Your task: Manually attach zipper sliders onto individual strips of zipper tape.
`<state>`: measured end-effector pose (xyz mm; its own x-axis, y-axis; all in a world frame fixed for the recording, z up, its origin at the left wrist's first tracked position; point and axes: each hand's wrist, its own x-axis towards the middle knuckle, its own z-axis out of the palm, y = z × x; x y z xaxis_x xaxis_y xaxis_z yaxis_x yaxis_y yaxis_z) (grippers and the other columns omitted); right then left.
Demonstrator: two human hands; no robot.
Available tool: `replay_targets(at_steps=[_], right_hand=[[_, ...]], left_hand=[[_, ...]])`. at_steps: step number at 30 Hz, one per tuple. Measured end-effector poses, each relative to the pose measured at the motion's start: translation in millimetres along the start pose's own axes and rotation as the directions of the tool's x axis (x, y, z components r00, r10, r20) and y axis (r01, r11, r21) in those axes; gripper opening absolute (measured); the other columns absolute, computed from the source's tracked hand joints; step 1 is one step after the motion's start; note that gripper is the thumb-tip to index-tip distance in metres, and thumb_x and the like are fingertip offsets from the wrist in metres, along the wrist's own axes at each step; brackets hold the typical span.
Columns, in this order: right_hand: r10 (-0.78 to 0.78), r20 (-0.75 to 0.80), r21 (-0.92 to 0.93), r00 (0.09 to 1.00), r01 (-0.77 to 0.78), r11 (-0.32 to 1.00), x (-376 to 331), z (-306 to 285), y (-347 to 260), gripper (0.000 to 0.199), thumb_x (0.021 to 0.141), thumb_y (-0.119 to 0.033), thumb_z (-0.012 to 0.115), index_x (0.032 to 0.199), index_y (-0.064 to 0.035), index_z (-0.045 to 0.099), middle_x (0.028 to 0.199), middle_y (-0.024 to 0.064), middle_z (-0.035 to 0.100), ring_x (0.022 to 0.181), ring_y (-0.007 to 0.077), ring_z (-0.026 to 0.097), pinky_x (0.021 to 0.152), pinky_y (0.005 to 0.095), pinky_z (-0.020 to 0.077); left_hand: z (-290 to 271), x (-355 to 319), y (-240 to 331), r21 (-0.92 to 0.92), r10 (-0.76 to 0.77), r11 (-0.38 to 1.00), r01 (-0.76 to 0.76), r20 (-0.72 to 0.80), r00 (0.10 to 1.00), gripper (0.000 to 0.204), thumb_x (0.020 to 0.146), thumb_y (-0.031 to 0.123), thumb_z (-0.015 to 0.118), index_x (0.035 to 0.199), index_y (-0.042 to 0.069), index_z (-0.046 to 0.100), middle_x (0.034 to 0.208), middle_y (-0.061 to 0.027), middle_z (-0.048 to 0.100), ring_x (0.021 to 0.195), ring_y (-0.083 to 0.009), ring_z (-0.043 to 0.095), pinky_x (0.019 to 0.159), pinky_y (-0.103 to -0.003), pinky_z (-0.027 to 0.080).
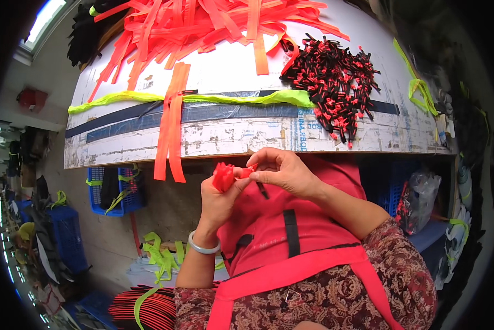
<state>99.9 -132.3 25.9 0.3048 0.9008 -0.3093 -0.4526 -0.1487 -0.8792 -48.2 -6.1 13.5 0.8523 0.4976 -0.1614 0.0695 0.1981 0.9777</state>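
Both my hands are raised in front of my red apron (pixel 307 220), just short of the table edge. My left hand (pixel 213 203) is closed around a bunched red fabric strip (pixel 223 177), which bulges out above the fist. Thumb and fingers of my right hand (pixel 288 173) pinch a small red fabric piece (pixel 248 171) close to the left fingertips. A short dark strip (pixel 263 190) shows just under the right fingers; whether it joins the red piece I cannot tell. Two long orange-red strips (pixel 170 135) hang over the table edge, left of my hands.
On the white table (pixel 225 132) lie a heap of orange-red strips (pixel 203 27), a pile of small black-and-red fabric pieces (pixel 335 82) and a yellow-green ribbon (pixel 241 99). Blue crates (pixel 95 190) stand below at left. A clear plastic bag (pixel 423 192) sits under the table's right side.
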Motion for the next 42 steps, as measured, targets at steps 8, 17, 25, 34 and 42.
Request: replay_targets(at_steps=[8,17,25,34,42], right_hand=[[-0.262,-0.074,-0.380,0.962,0.216,0.899,-7,2,5,0.017,0.088,-0.014,0.068,0.095,0.0020,0.066,0.082,0.0033,0.067,0.078,0.0057,0.059,0.070,0.0223,0.0481],[-0.224,-0.046,-0.480,0.974,0.175,0.860,-11,5,16,0.016,0.089,-0.014,0.066,0.091,0.0012,0.061,0.076,0.0033,0.061,0.071,0.0062,0.053,0.064,0.0251,0.0458],[-0.182,-0.038,-0.544,0.982,0.133,0.828,-12,8,12,0.013,0.091,-0.011,0.064,0.096,0.0004,0.060,0.084,0.0015,0.062,0.078,0.0056,0.055,0.069,0.0230,0.0469],[-0.135,-0.070,-0.378,0.988,0.098,0.921,-8,6,16,0.011,0.091,-0.008,0.064,0.097,0.0005,0.060,0.087,0.0023,0.062,0.079,0.0065,0.056,0.071,0.0224,0.0472],[-0.119,-0.032,-0.440,0.992,0.092,0.893,-10,4,16,0.012,0.093,-0.011,0.062,0.096,0.0001,0.060,0.086,0.0000,0.060,0.080,0.0063,0.057,0.070,0.0224,0.0479]], left_hand=[[0,3,-4,0.013,-0.054,0.998,0.054,0.052,0.997,0.012,0.091,0.009,0.065,0.097,-0.001,0.068,0.075,0.0026,0.060,0.064,-0.0027,0.053,0.056,-0.019,0.042],[-9,1,-14,0.025,-0.031,0.999,0.027,0.145,0.989,0.009,0.090,0.003,0.064,0.098,-0.001,0.067,0.081,0.0016,0.061,0.069,-0.0042,0.051,0.060,-0.021,0.042],[-13,-1,-13,-0.032,-0.088,0.995,0.096,0.184,0.979,0.011,0.090,0.004,0.063,0.100,0.000,0.065,0.079,0.0027,0.058,0.068,-0.0037,0.048,0.059,-0.021,0.040],[-1,-3,-25,-0.103,-0.090,0.990,0.096,0.069,0.994,0.010,0.092,0.007,0.063,0.099,0.000,0.065,0.084,0.0007,0.060,0.071,-0.0049,0.051,0.061,-0.022,0.041],[-7,-2,-21,-0.272,-0.156,0.942,0.197,0.167,0.974,0.011,0.090,0.005,0.064,0.100,0.000,0.064,0.082,0.0006,0.056,0.065,-0.0066,0.053,0.055,-0.022,0.042]])
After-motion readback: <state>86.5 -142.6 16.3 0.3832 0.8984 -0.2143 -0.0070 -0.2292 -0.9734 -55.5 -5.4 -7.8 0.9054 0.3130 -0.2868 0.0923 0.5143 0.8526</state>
